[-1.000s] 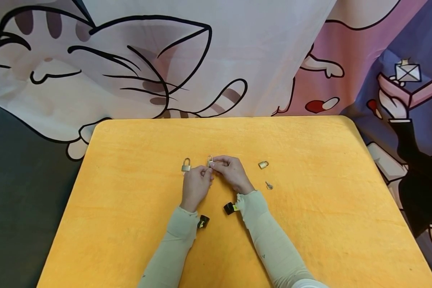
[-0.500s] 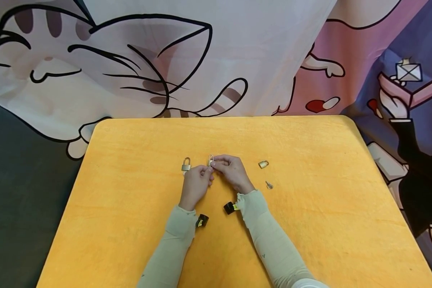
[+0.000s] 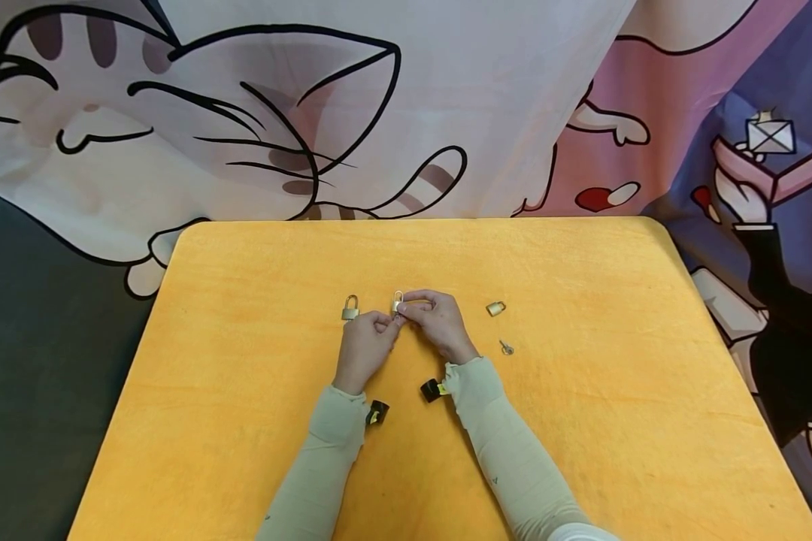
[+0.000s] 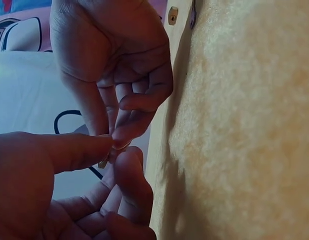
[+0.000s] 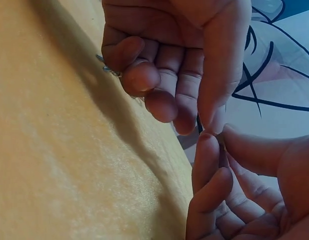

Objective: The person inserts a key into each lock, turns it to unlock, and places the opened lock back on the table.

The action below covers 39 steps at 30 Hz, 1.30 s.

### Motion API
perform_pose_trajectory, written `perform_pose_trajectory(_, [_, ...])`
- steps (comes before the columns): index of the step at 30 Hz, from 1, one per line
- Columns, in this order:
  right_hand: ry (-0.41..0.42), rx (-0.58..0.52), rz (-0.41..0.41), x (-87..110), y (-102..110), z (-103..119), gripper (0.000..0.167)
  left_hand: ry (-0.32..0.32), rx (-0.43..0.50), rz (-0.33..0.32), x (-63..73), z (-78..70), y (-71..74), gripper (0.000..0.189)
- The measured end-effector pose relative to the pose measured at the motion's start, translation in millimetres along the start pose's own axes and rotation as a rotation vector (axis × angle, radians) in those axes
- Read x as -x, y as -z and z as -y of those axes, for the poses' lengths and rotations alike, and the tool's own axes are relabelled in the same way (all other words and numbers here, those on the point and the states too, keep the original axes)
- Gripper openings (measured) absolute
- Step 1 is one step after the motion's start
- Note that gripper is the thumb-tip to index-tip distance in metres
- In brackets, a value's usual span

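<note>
In the head view my right hand (image 3: 440, 324) pinches a small brass padlock (image 3: 397, 303) between thumb and fingers, its shackle pointing up. Just below its body, my left hand (image 3: 367, 344) pinches a key (image 3: 397, 316), mostly hidden by the fingertips. The fingertips of both hands meet there. Seen from the left wrist, the left hand (image 4: 89, 180) comes in from the lower left and the right hand (image 4: 114, 55) from the top. In the right wrist view, the left hand (image 5: 179, 60) is above and the right hand (image 5: 244, 180) lower right; fingers cover most of the metal.
A larger padlock (image 3: 350, 309) with its shackle up lies just beyond the left hand on the yellow table (image 3: 582, 315). To the right lie another padlock (image 3: 495, 309) and a loose key (image 3: 507, 348). A printed cloth (image 3: 379, 113) hangs behind the table.
The padlock and the fingertips have shifted very slightly right. The left wrist and forearm have moved a little left. Both hands keep their pinch.
</note>
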State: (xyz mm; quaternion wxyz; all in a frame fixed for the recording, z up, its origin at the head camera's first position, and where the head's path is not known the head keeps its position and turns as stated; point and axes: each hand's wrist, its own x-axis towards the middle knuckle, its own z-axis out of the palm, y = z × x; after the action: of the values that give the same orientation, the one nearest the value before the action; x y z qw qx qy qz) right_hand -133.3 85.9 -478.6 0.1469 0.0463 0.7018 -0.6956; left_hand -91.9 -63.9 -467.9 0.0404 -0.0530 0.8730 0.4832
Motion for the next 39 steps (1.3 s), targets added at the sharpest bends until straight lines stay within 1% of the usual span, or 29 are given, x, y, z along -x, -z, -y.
perform_pose_trajectory(4, [0.009, 0.014, 0.017, 0.7, -0.5, -1.2, 0.022, -0.015, -0.031, -0.014, -0.3, 1.0, 1.8, 0.022])
perform_pose_trajectory(6, [0.015, 0.028, 0.032, 3.1, -1.0, 2.6, 0.023, -0.018, -0.04, -0.01, -0.8, 1.8, 2.2, 0.018])
perform_pose_trajectory(9, [0.034, 0.035, 0.038, 2.5, -1.6, 1.5, 0.02, -0.009, -0.041, 0.004, -1.1, 2.8, 2.3, 0.013])
perform_pose_trajectory(12, [0.043, 0.054, 0.032, 1.8, -2.5, 1.3, 0.017, -0.001, -0.043, 0.008, -1.4, 3.6, 2.7, 0.013])
perform_pose_trajectory(13, [0.047, 0.055, 0.027, -0.5, -2.3, -3.0, 0.016, -0.001, -0.043, 0.01, -1.3, 3.8, 3.0, 0.013])
perform_pose_trajectory(19, [0.032, 0.069, 0.002, -0.6, -3.1, -2.1, 0.019, -0.001, -0.046, 0.007, -0.4, 3.2, 5.1, 0.013])
perform_pose_trajectory(24, [0.028, 0.077, -0.032, -0.3, -3.8, -1.5, 0.018, 0.0, -0.042, 0.003, -0.3, 4.1, 6.4, 0.013])
perform_pose_trajectory(26, [0.033, 0.127, -0.048, -0.3, -3.7, -2.3, 0.016, 0.004, -0.044, 0.001, -0.5, 4.5, 7.0, 0.013])
perform_pose_trajectory(31, [0.075, 0.365, -0.081, -0.7, -4.4, -4.8, 0.013, 0.019, -0.054, 0.005, -0.3, 4.6, 8.2, 0.013])
perform_pose_trajectory(33, [0.09, 0.433, -0.089, -0.8, -5.4, -5.0, 0.012, 0.018, -0.056, 0.006, -0.2, 4.5, 8.5, 0.013])
perform_pose_trajectory(39, [0.111, 0.51, -0.091, -0.1, -8.9, -2.9, 0.01, 0.019, -0.055, -0.006, -0.8, 4.8, 8.0, 0.012])
